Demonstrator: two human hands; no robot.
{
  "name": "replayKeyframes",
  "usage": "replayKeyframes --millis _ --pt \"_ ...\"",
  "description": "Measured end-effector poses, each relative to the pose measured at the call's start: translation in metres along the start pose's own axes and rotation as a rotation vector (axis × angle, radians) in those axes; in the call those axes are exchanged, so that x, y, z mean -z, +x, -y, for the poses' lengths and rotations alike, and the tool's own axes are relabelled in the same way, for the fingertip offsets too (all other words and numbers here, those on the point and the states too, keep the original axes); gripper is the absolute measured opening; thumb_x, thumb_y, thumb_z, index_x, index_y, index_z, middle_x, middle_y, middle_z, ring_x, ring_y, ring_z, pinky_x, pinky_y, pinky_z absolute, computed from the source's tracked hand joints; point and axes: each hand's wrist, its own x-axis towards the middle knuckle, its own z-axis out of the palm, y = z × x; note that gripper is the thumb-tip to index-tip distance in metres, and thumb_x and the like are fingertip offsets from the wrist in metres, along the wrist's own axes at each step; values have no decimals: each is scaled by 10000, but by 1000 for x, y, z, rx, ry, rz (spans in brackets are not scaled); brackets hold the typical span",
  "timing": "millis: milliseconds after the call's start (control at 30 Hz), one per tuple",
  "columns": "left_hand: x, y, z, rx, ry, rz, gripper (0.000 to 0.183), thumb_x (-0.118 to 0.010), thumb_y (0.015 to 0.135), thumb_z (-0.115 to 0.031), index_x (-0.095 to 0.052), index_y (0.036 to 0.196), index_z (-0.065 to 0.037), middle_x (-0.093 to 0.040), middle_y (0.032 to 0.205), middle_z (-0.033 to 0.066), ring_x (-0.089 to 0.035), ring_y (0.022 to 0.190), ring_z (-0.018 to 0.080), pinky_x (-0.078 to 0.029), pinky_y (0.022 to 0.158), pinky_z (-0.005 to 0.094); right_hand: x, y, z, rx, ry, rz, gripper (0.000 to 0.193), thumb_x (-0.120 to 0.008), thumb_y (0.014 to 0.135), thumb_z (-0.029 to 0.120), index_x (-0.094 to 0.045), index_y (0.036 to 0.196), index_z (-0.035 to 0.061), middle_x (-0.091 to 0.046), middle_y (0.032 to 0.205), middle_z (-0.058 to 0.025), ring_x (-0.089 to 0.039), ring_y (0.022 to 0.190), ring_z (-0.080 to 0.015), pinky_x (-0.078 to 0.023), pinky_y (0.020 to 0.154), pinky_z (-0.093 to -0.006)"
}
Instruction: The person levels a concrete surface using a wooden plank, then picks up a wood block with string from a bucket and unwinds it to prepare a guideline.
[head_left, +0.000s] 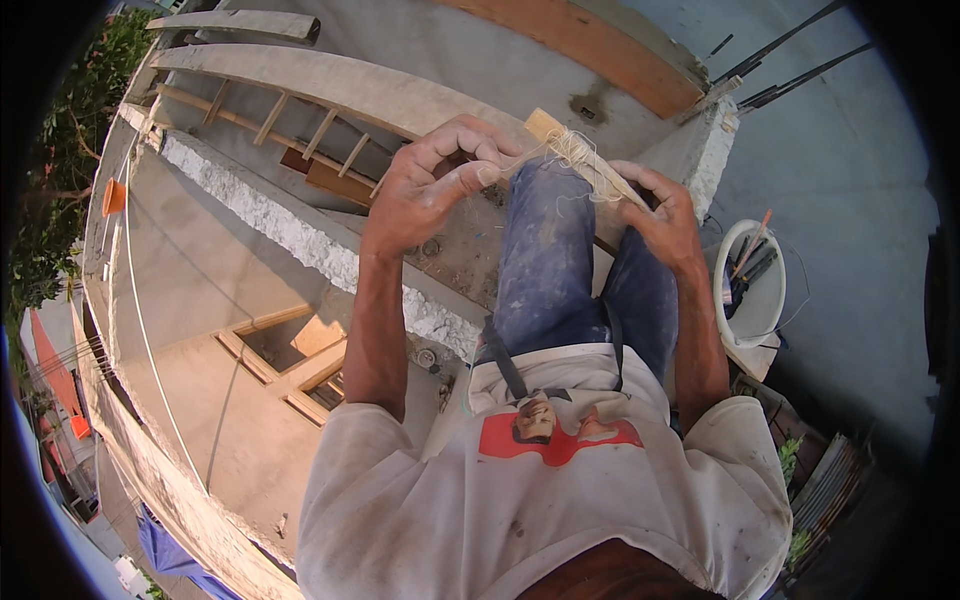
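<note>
My right hand [662, 215] grips the lower end of a short flat wooden stick [543, 124], its fingers wrapped round it. Pale string [582, 158] is wound about the stick in a loose tangle, with stray loops hanging off. My left hand [430, 185] is closed in a pinch at the other side, thumb against fingertips, on a strand of string that runs toward the stick. Both hands are held over my knees, in dusty blue trousers [545, 240].
To the right stands a white bucket [727, 270] with tools in it. A rough broken wall edge [260, 215] slants past my left side. Beyond it lie a wooden ladder [270, 120], a long plank [330, 75] and a timber frame [250, 355]. Steel rods [800, 75] jut out far right.
</note>
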Motion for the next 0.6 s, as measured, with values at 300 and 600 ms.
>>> replayKeyframes --millis 300,600 --pt "-35 -19 15 197 -98 59 135 -675 988 -169 -666 995 -34 -726 1094 135 -682 955 165 -552 838 317 -4 3 -6 100 -86 -40 421 -738 836 4 -691 1254 20 -719 1122 -66 -658 1016 -141 -498 933 -270" --pt "-23 -3 -1 -7 -176 -166 126 -602 1040 -159 -617 1015 -36 -702 1003 134 -680 875 180 -532 716 282 -2 -1 -11 181 -229 -16 450 -746 812 -25 -689 1255 31 -665 1065 -68 -627 993 -185 -473 932 -302"
